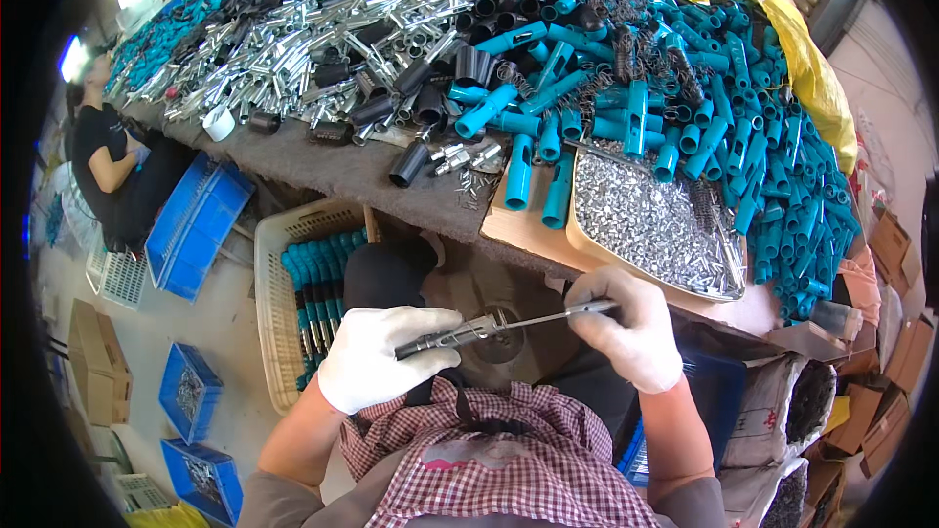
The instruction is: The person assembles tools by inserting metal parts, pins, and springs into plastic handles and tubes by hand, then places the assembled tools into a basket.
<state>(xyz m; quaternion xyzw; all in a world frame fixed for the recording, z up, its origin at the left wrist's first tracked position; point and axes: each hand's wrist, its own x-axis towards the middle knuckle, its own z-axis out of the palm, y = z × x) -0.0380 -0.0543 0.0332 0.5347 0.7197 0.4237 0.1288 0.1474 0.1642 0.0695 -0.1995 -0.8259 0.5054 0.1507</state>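
Observation:
Over my lap, my left hand [389, 356], in a white glove, is closed around a slotted grey metal tube [452, 336] that points to the right. My right hand [626, 325], gloved too, pinches the end of a thin metal rod [538, 320]. The rod's far end meets the right end of the tube; whether it goes inside I cannot tell. Just beyond my right hand, a shallow tray [650, 220] of small silver metal pieces rests on the bench edge. Teal plastic tubes [636, 117] and dark coiled springs [626, 15] lie heaped behind it.
Shiny metal rods and black sleeves [411, 164] pile up on the grey cloth-covered bench [333, 158]. Left of my knees stands a cream basket [269, 332] of teal-handled pieces. Blue crates [191, 386] sit on the floor. A person in black [103, 156] sits at far left.

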